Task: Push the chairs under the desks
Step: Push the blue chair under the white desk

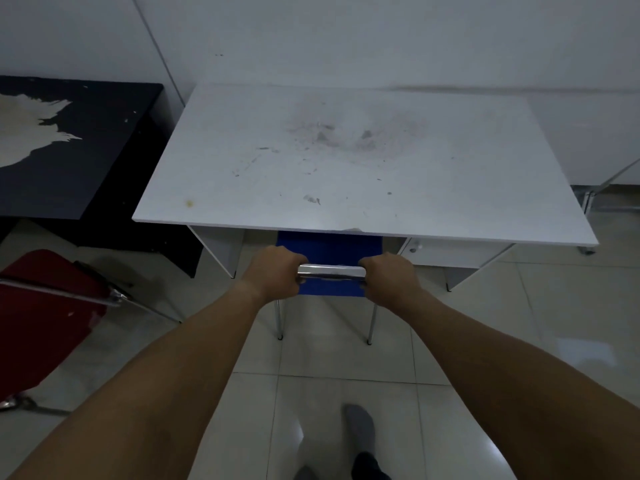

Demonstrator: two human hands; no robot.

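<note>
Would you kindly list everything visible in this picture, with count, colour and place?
white desk: one, white with smudges, centre, against the wall
blue chair: one, blue with chrome top bar and legs, seat partly under the white desk
dark desk: one, black with a worn pale patch, left of the white desk
red chair: one, red with chrome frame, lower left, in front of the dark desk
floor: pale glossy tiles
foot: one, grey sock, bottom centre
hands: two, left hand and right hand, both gripping the blue chair's top bar
</note>
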